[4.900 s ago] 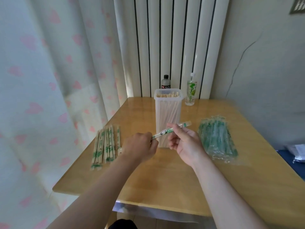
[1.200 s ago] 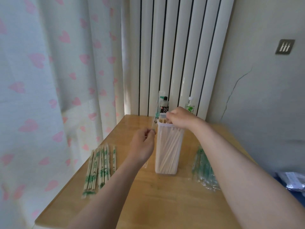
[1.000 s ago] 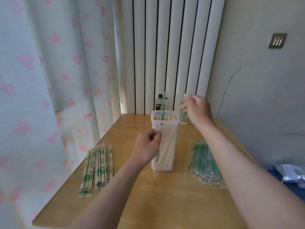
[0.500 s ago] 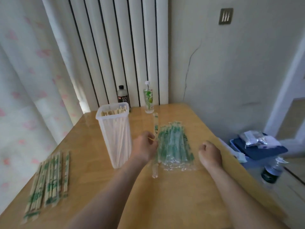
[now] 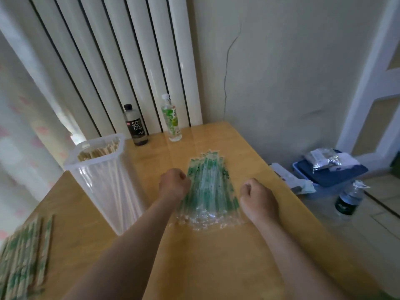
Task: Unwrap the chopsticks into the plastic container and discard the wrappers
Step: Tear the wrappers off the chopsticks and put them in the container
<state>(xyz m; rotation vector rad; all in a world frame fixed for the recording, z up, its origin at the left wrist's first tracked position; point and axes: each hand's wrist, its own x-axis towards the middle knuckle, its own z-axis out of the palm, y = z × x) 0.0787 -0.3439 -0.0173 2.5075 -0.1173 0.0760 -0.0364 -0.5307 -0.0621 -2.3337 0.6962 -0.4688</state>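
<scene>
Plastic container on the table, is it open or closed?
Open: the container has no lid on, and the chopsticks show their tips at its mouth.

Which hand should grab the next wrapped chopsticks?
Left, probably. The left hand is on the side of the green-printed wrapped wooden chopsticks; the right hand sits beyond the clear empty wrapper pile.
</scene>
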